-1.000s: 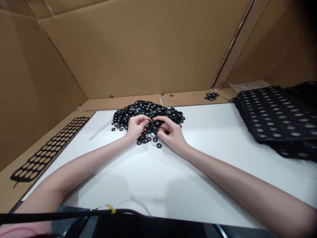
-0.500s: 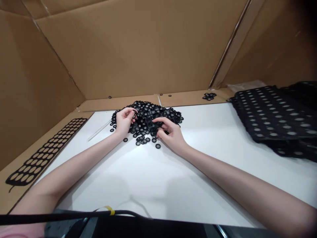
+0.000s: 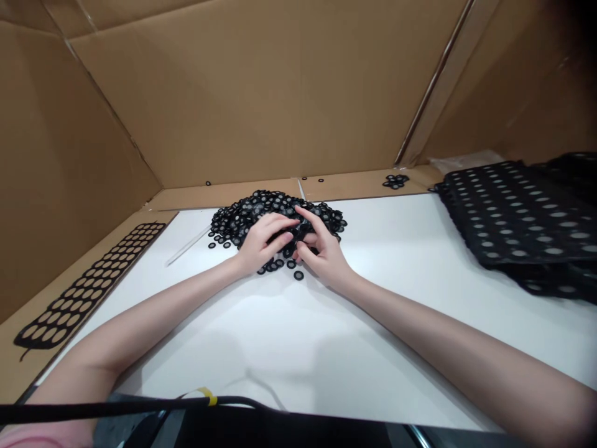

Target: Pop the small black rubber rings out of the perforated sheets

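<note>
A person sits with both forearms stretched over a white tabletop (image 3: 261, 348), and the hands meet at the near side of a heap of small black rings (image 3: 261, 207) with pale centres. The left hand (image 3: 263, 241) comes in from the left, its back partly turned up, with the thumb a narrow gap below the forefinger and the fingertips pointing toward the other hand. The right hand (image 3: 324, 252) lies opposite, forefinger reaching forward over the heap, the thumb and the other fingers curled in close among dark pieces. Whether either hand grips a ring cannot be told (black crowds against black between the fingertips). A few rings lie just in front of the heap, with one loose ring (image 3: 298, 275) nearest the person. To the left of the heap a thin whitish strip (image 3: 187, 246) lies slantwise, and beyond it, on cardboard, rests a black sheet (image 3: 87, 291) pierced with rows of holes. On the right stands a stack of black sheets (image 3: 527, 214) dotted with pale spots, a piece of clear plastic (image 3: 469, 162) behind it. A small cluster of rings (image 3: 395, 181) sits on the far cardboard ledge (image 3: 345, 185), below a tall cardboard wall (image 3: 280, 87).
</note>
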`<state>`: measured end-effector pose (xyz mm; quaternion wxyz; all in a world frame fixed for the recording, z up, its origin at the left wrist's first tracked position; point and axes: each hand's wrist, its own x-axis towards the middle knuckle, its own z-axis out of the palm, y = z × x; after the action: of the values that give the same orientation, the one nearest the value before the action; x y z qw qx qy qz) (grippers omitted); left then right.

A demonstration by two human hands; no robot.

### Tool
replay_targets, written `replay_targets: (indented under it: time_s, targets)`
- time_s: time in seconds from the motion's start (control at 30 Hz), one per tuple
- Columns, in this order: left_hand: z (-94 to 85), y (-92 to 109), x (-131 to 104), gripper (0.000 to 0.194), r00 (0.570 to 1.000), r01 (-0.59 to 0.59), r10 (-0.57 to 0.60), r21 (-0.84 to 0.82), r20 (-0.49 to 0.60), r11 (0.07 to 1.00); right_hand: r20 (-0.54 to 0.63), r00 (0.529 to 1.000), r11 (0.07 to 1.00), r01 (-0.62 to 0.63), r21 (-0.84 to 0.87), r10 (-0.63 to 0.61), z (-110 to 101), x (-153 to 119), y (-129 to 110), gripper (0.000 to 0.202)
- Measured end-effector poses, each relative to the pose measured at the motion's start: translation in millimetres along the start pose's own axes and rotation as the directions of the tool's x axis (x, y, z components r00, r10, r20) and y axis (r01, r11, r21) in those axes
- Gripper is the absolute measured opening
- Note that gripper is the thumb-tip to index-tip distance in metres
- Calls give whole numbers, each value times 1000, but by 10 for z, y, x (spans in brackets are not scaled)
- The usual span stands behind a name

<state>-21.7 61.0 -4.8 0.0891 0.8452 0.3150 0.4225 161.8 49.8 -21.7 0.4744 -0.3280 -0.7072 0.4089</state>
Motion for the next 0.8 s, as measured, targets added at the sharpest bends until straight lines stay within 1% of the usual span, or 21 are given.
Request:
replay_targets:
  time_s: [0.07, 0.13, 0.2, 0.27, 0.37, 0.5, 0.6, 0.8]
  targets:
    - [60, 50, -12, 28, 998, 36, -31, -100, 52, 994, 5, 1000, 1000, 4, 7, -4, -5, 1, -12, 72]
    - [106, 81, -22, 26, 996, 81, -74, -144, 57, 986, 9, 1000, 1000, 2, 19, -2, -7, 4, -20, 72]
    - [128, 95, -29, 25, 995, 102, -98, -145, 37, 984, 19, 1000, 1000, 0, 28, 0, -5, 6, -21, 74]
    - [131, 97, -34, 23, 996, 87, -87, -127, 11, 988, 22, 1000, 999, -1, 38, 0, -1, 8, -16, 74]
    - [125, 85, -44, 21, 998, 22, -27, -88, -51, 996, -2, 1000, 999, -17, 51, 17, 4, 11, 2, 72]
    - [125, 64, -63, 17, 992, -46, 42, -29, -115, 999, -111, 992, 998, -56, 39, 60, -2, 21, 26, 62]
    - [125, 56, -73, 18, 992, -49, 46, -23, -119, 999, -160, 987, 1000, -14, 1, 14, -7, 27, 29, 54]
    - [110, 60, -66, 16, 990, 4, -8, -33, -140, 999, -123, 991, 998, 57, -9, -58, -4, 22, 16, 54]
